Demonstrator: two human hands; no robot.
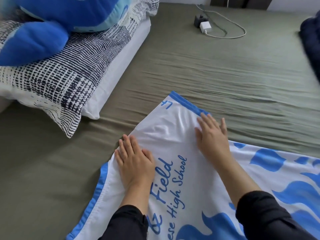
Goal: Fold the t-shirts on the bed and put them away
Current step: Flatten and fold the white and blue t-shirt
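Observation:
A white t-shirt (pixel 166 125) with blue trim, blue script lettering and blue flame shapes lies spread on the olive-green bed sheet (pixel 225 70). One part of it, with a blue band at its far end, points toward the middle of the bed. My left hand (pixel 135 161) lies flat on the shirt's left edge, fingers straight. My right hand (pixel 212 134) presses flat on the white cloth near the blue band, fingers spread. Both forearms wear black sleeves.
A black-and-white patterned pillow (pixel 57 84) with a blue plush toy (pixel 60 19) on it lies at the left. A white charger (pixel 205 27) with a looped cable sits at the far side of the bed. Dark blue fabric (pixel 311 42) lies at the right edge.

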